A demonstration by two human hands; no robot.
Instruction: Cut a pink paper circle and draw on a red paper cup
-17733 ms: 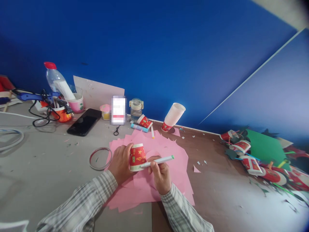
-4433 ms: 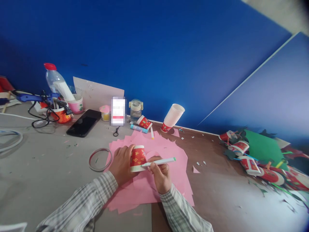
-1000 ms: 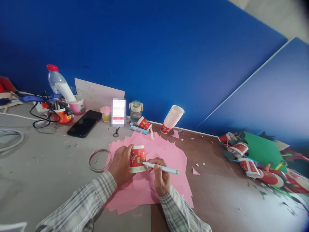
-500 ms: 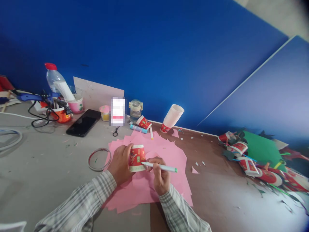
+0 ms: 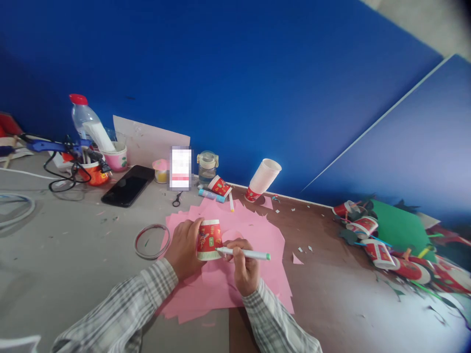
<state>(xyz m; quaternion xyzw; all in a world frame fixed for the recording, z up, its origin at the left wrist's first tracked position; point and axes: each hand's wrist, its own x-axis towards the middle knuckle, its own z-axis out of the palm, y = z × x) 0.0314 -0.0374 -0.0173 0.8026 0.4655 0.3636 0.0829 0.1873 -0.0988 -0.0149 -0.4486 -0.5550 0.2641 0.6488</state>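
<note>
A red printed paper cup (image 5: 209,239) with pale bands at both ends is gripped along its left side by my left hand (image 5: 185,247). Green strokes mark its lower pale band. Between the fingers of my right hand (image 5: 243,268) is a white marker pen (image 5: 250,254) with a green end, lying nearly level. Its tip meets the cup low on the right side, near the pale band. Both hands are above overlapping sheets of pink paper (image 5: 263,284). To the left of my left hand lies a roll of tape (image 5: 152,241).
Behind the pink paper are a tilted cup stack (image 5: 263,180), a lidded jar (image 5: 207,166), a tipped red cup (image 5: 220,186) and scissors (image 5: 177,199). A black phone (image 5: 128,186) lies at left. Several decorated cups (image 5: 379,252) and green paper (image 5: 401,228) crowd the right side.
The marker tip stays at the cup's lower edge, and both hands keep nearly the same place. The view has shifted very slightly.
</note>
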